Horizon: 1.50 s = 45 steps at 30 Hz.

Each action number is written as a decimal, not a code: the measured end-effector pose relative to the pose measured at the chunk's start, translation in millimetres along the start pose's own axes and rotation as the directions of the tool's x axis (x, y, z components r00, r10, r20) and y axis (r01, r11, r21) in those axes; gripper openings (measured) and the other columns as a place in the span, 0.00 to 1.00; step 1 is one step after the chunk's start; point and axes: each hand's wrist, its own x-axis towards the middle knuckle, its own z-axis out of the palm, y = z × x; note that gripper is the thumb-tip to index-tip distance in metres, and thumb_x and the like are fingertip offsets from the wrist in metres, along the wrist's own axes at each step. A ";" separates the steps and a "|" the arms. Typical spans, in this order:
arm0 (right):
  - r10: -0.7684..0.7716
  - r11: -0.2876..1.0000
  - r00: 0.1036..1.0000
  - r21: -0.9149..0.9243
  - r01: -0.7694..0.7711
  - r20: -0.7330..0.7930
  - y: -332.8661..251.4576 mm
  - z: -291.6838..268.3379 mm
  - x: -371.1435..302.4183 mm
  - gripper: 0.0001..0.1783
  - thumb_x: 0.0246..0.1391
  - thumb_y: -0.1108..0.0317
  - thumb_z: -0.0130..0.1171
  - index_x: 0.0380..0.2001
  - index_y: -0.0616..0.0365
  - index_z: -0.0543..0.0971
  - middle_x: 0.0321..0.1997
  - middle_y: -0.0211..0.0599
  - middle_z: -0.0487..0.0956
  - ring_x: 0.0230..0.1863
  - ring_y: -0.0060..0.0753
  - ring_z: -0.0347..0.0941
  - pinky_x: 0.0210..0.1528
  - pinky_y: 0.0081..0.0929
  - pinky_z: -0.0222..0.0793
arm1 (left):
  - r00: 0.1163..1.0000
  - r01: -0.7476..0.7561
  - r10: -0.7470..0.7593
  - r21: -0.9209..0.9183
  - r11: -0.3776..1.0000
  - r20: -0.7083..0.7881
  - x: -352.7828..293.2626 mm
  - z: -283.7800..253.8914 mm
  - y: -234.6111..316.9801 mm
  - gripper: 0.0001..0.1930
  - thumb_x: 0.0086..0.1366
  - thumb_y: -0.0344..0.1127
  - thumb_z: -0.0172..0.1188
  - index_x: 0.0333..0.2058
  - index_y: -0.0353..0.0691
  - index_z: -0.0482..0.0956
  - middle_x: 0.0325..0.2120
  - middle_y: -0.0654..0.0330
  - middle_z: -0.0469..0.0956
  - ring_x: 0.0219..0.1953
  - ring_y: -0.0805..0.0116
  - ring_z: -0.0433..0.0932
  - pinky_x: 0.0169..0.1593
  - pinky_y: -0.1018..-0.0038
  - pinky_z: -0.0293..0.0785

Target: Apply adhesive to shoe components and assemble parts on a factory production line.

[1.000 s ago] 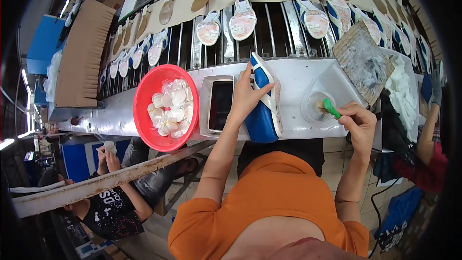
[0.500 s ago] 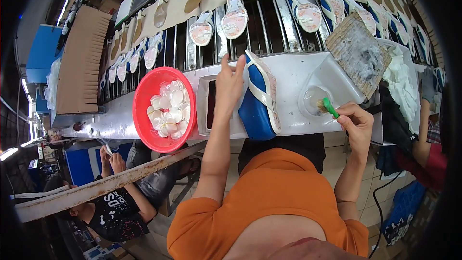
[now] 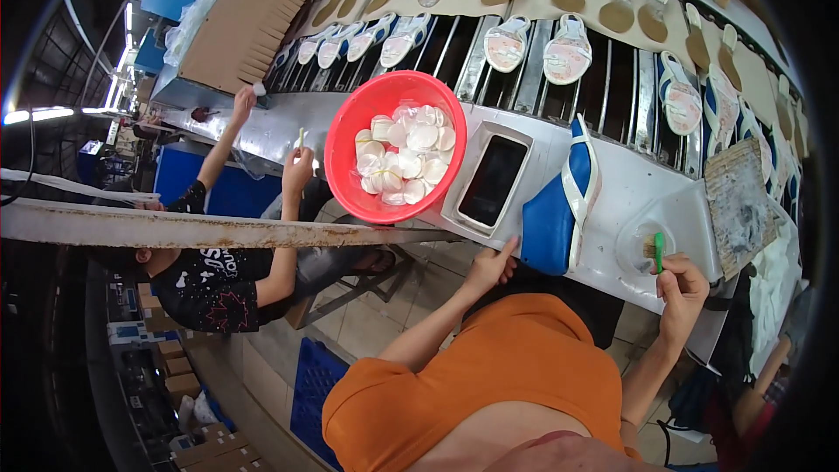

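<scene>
My right hand (image 3: 683,291) pinches a small brush (image 3: 659,255) by its green handle. The brush's bristles are over a shallow round clear dish (image 3: 635,245) at the right of the bench. My left hand (image 3: 491,271) is at the bench's near edge, empty, its index finger stretched out and the others partly bent. Close beside its fingertips stands a blue wedge sandal (image 3: 552,217) with white crossed straps and a pale patterned footbed, tilted on its side. Left of it, a dark-screened phone (image 3: 494,181) lies in a white tray (image 3: 456,218).
A red bowl (image 3: 334,166) of round white pieces stands left of the tray. Behind runs a roller conveyor (image 3: 468,52) with sandals and a beige strip of soles. A stained board (image 3: 739,210) leans at right. Another person (image 3: 218,284) sits at left beyond a rusty rail (image 3: 218,229).
My left hand has drawn back from beyond the sandal's toe to the near bench edge. The view has swung left, so things appear further right. My right hand keeps the brush at the dish.
</scene>
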 end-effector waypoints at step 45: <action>-0.082 0.873 0.948 -0.436 0.217 0.309 -47.2 26.2 -8.5 0.04 0.45 0.73 0.65 0.27 0.61 0.81 0.25 0.35 0.77 0.25 0.36 0.74 0.26 0.28 0.66 | 0.762 -0.328 0.615 -0.698 0.637 0.203 31.1 35.1 155.9 0.33 0.69 0.58 0.43 0.53 0.29 0.68 0.45 0.53 0.76 0.43 0.68 0.77 0.48 0.73 0.73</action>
